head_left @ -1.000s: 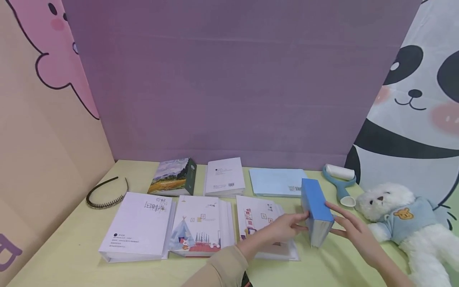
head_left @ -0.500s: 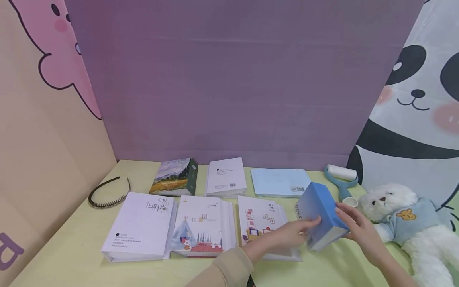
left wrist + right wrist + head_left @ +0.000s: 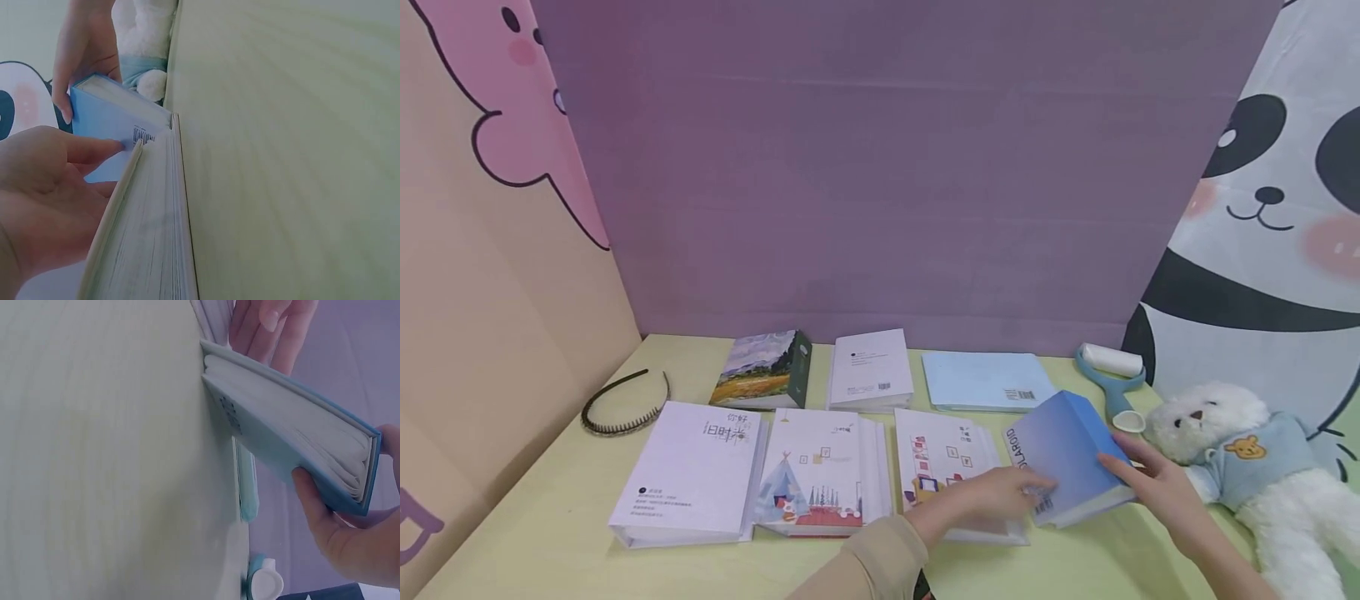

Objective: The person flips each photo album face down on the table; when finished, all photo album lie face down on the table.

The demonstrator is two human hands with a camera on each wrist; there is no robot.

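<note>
A blue photo album point(image 3: 1063, 454) leans tilted above the table, its left edge low and its spine raised to the right. My right hand point(image 3: 1165, 496) grips it at the spine, fingers and thumb on opposite covers; the right wrist view shows the thumb point(image 3: 310, 494) on one cover. At the album's left side is my left hand point(image 3: 988, 498), fingers extended by the barcoded cover point(image 3: 112, 122); whether they touch it I cannot tell. Under the left hand lies a white album with a room drawing point(image 3: 940, 454), partly hidden by that hand.
Left of it lie a tent-picture album point(image 3: 812, 475) and a white album point(image 3: 688, 475). Behind are a landscape-covered book point(image 3: 756, 367), another white book point(image 3: 871, 367) and a light blue album point(image 3: 981, 379). A headband point(image 3: 621, 425), lint roller point(image 3: 1112, 379) and teddy bear point(image 3: 1255, 467) flank them.
The blue album has gone from standing upright to leaning left, its front cover turning upward. The right hand moved with the spine; the left hand's fingers came off the spine side toward the front cover.
</note>
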